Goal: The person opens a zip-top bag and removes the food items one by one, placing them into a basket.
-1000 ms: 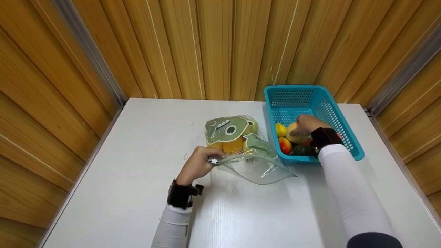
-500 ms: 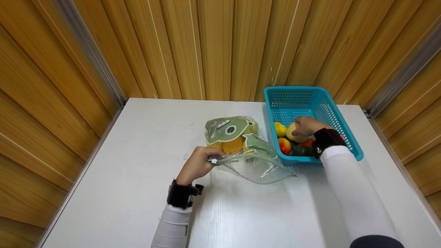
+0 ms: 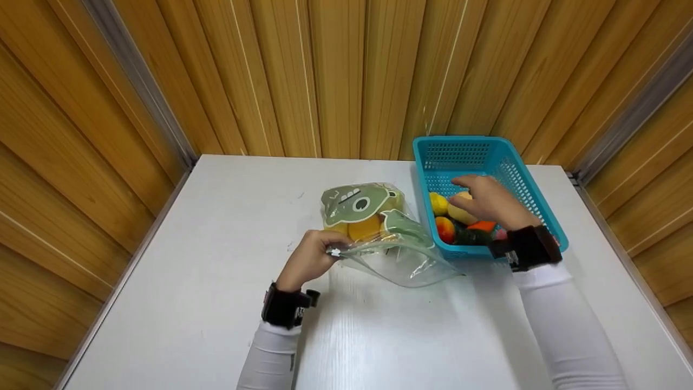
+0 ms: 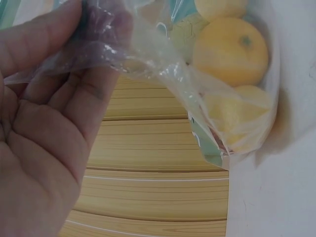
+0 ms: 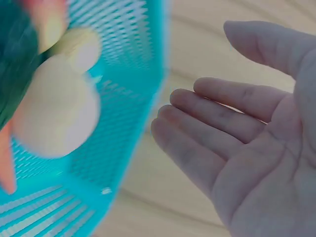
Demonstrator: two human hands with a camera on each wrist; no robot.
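Note:
My left hand (image 3: 309,259) pinches the mouth edge of a clear zip bag (image 3: 361,206) with a green cartoon print, close to its white slider (image 3: 335,252). Oranges (image 4: 231,52) and other yellow fruit show through the plastic, and the bag lies on the table with its mouth gaping toward me. Over the blue basket (image 3: 460,140) my right hand (image 3: 490,203) is spread, thumb apart from the fingers, holding nothing. Beneath it a pale, pear-shaped fruit (image 5: 57,108) lies in the basket, partly covered by the hand in the head view.
Also in the basket are a lemon (image 3: 438,204), a red-and-yellow fruit (image 3: 445,230), a dark green vegetable (image 3: 472,236) and an orange piece (image 3: 482,226) like a carrot. The white table (image 3: 227,244) meets wood-patterned walls (image 3: 335,81) at the back and sides.
My right hand has let go of the pale fruit, opened and lifted up off it; the fruit stays in the basket. The left hand and bag have hardly moved.

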